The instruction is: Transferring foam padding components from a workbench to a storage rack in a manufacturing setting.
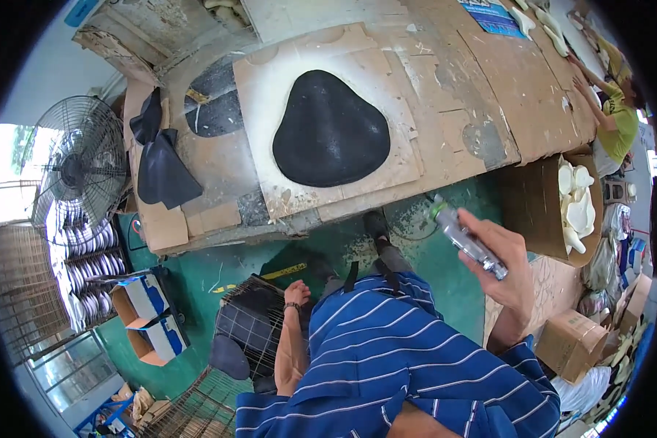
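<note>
My right hand [505, 255] is closed around a silver spray gun [469, 244] with a green ring near its tip, held in front of the table's near edge. On the table lies a black rounded-triangular pad [331, 131], flat on a cardboard sheet [405, 157] whitened around it. The spray gun is apart from the pad. My left hand [297, 293] hangs low beside my body, its fingers curled with nothing visible in them. Close to it stands a wire basket [250, 317] holding black pads.
Folded black pieces [166, 171] lie on the table's left end, near a large fan [73, 171]. A cardboard box [540, 208] of pale shapes stands at the right. Beyond it, another person [617, 120] reaches onto the table. Racks of pale pieces [91, 277] stand left.
</note>
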Demonstrator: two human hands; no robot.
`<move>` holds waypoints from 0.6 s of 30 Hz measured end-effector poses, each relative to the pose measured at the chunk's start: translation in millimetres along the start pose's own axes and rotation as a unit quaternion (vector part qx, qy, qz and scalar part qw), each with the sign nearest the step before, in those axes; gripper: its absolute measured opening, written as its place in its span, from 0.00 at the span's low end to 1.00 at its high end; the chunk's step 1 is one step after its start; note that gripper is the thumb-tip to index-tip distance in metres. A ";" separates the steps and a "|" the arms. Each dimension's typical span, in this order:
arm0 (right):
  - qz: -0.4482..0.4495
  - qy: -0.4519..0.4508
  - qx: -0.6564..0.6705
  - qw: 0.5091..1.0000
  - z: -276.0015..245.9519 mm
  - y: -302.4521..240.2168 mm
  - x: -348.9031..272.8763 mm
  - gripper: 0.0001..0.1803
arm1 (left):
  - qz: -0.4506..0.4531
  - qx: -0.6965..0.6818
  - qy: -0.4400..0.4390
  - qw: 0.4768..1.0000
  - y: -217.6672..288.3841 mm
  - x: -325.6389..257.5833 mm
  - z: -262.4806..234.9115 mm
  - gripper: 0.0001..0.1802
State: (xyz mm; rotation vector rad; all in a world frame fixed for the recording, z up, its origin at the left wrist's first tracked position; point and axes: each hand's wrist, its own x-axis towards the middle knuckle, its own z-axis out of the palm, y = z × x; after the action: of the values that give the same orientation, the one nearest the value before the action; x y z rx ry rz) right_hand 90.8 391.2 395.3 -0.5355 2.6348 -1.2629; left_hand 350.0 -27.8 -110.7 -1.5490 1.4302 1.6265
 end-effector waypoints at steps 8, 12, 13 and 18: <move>0.049 0.024 0.012 0.998 2.1 8.3 -18.4 0.37 | 0.202 0.004 -0.045 0.978 73.0 -1.1 40.1 0.19; 0.086 0.042 -0.015 0.995 9.0 28.8 -26.0 0.36 | 0.356 -0.093 -0.039 0.929 146.8 6.1 84.5 0.17; 0.061 0.003 0.007 0.998 12.5 29.1 -27.3 0.37 | 0.379 -0.056 -0.004 0.924 174.8 3.0 102.0 0.16; 0.029 0.039 0.072 0.996 29.5 16.3 -15.6 0.39 | 0.493 0.164 0.237 0.821 292.1 13.1 138.4 0.22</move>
State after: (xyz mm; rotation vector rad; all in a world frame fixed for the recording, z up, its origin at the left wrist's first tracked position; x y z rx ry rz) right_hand 110.1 385.6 364.1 -0.3905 2.5738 -1.4703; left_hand 33.7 -9.2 -45.5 -1.0580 2.9488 1.3203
